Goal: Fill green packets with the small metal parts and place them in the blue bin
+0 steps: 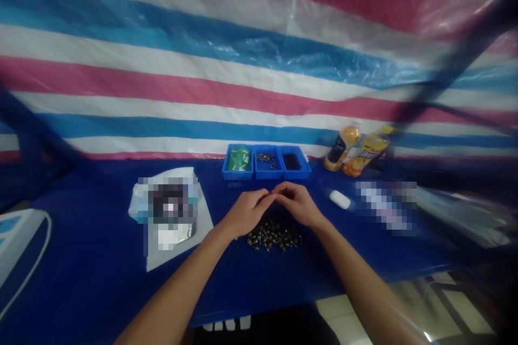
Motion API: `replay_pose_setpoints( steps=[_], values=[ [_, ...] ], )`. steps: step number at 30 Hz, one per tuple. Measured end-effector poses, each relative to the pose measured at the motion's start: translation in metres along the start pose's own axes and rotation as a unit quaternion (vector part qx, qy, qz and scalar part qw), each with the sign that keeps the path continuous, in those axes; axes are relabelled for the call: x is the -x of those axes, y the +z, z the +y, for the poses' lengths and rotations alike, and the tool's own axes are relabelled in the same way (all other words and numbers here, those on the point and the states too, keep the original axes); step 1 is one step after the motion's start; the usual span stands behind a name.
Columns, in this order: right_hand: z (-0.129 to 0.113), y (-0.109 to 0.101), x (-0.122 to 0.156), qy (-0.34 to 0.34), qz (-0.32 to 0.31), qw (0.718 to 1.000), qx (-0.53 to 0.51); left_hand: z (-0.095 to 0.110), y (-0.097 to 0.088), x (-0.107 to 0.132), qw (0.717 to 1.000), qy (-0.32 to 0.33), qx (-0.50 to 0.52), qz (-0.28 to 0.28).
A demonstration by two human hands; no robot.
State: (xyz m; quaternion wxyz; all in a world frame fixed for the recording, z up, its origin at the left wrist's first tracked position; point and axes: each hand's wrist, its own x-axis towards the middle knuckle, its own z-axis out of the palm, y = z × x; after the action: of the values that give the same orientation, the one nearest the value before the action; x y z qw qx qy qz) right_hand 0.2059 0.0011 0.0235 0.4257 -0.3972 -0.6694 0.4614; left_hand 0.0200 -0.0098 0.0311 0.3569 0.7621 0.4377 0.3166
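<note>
Your left hand [246, 213] and your right hand [297, 206] are half closed, their fingers curled inward, and the fingertips [272, 193] meet or nearly meet above the table. Whether they pinch something small between them, you cannot tell from this view. Just below your palms, toward you, lies a loose heap of small metal screws [273, 237], their dull, ridged shanks and rounded heads jumbled together on the smooth blue plastic table cover [101, 237]. Beyond your fingertips stands a shallow blue plastic tray [238, 177] with three rectangular compartments: green packets [238, 159] fill the left, a few shiny metal fasteners [265, 160] sit in the middle, and a dark clump of small parts [292, 161] lies in the right. To your right are a white oval object [340, 199] and a pixelated, unreadable patch [386, 207]. Farther back, two plastic bottles [356, 151] with orange contents lie tilted. To your left, a pale sheet [180, 242] lies under a blurred package [170, 207]. Behind everything hangs a glossy, creased striped tarpaulin [259, 81] in pink, white and blue.
</note>
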Motion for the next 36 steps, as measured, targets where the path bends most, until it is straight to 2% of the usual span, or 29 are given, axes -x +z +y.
replay_pose_setpoints(
  steps=[8, 13, 18, 21, 25, 27, 29, 31, 33, 36],
  values=[
    [-0.006, 0.003, 0.004, -0.04, -0.032, 0.994, 0.093, -0.007, 0.004, 0.002, 0.992, -0.028, 0.121, -0.013],
    [-0.007, 0.005, 0.005, -0.043, -0.034, 0.989, 0.136, -0.007, 0.008, 0.001, 0.995, -0.036, 0.098, 0.003],
    [0.005, 0.002, 0.0, 0.03, 0.011, 0.992, 0.125, -0.01, 0.004, -0.001, 0.997, -0.026, 0.058, 0.042],
    [0.013, 0.0, -0.005, 0.073, 0.045, 0.994, 0.07, -0.01, 0.001, -0.001, 0.997, -0.034, 0.044, 0.053],
    [0.017, -0.004, -0.01, 0.048, 0.113, 0.992, -0.033, -0.009, -0.001, -0.002, 0.997, -0.037, 0.032, 0.053],
    [0.017, -0.008, -0.009, 0.036, 0.121, 0.992, 0.007, -0.009, 0.0, -0.003, 0.998, -0.032, 0.019, 0.057],
    [0.016, -0.014, -0.005, 0.022, 0.075, 0.991, 0.109, -0.01, -0.001, -0.004, 0.997, -0.025, 0.004, 0.066],
    [0.014, -0.021, 0.0, 0.012, -0.037, 0.978, 0.205, -0.011, -0.001, -0.004, 0.997, -0.02, -0.009, 0.078],
    [0.011, -0.027, 0.003, 0.003, -0.146, 0.957, 0.251, -0.014, -0.002, -0.005, 0.996, -0.02, -0.016, 0.087],
    [0.007, -0.03, 0.006, -0.028, -0.215, 0.937, 0.275, -0.016, -0.003, -0.005, 0.995, -0.028, -0.022, 0.093]
  ],
)
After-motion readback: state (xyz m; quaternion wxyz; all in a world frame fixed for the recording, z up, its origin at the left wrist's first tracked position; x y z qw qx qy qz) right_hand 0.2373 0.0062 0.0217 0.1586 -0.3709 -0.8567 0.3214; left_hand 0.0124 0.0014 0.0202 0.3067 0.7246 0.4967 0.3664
